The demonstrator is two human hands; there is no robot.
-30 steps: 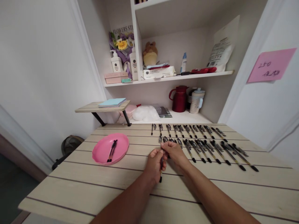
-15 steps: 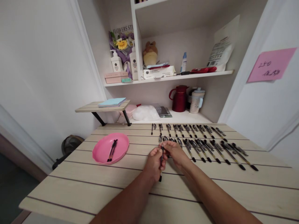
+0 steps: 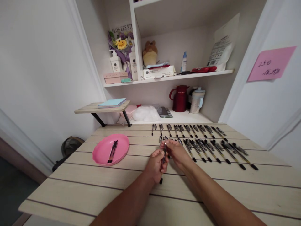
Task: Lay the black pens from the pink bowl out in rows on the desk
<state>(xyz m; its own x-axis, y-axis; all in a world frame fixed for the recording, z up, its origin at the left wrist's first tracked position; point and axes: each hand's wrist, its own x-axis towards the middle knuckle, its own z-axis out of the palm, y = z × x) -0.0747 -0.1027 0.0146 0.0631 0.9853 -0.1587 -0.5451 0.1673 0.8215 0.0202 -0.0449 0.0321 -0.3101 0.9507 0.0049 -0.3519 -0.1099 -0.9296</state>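
Observation:
Over the table's middle, my left hand (image 3: 154,164) is wrapped round a dark pen (image 3: 164,156) held nearly upright, its black end sticking out below the fist. My right hand (image 3: 176,153) meets it at the top, thumb and fingers closed round the pen's upper tip; a small shiny part shows there, too small to make out. Behind and to the right of my hands lie two rows of pens (image 3: 211,150), each with a loose dark piece, probably its cap, beside its far end. My right hand hides part of the nearer row.
A pink plate (image 3: 97,150) with pens in it sits on the left of the slatted table (image 3: 113,188). Behind it stands a small raised shelf (image 3: 88,109) bearing blue paper (image 3: 111,102). A red jug (image 3: 180,99) and a cup (image 3: 197,102) stand at the back.
My hands stay together round the same pen, with only a slight shift of the fingers at its top. The whole view has moved a little.

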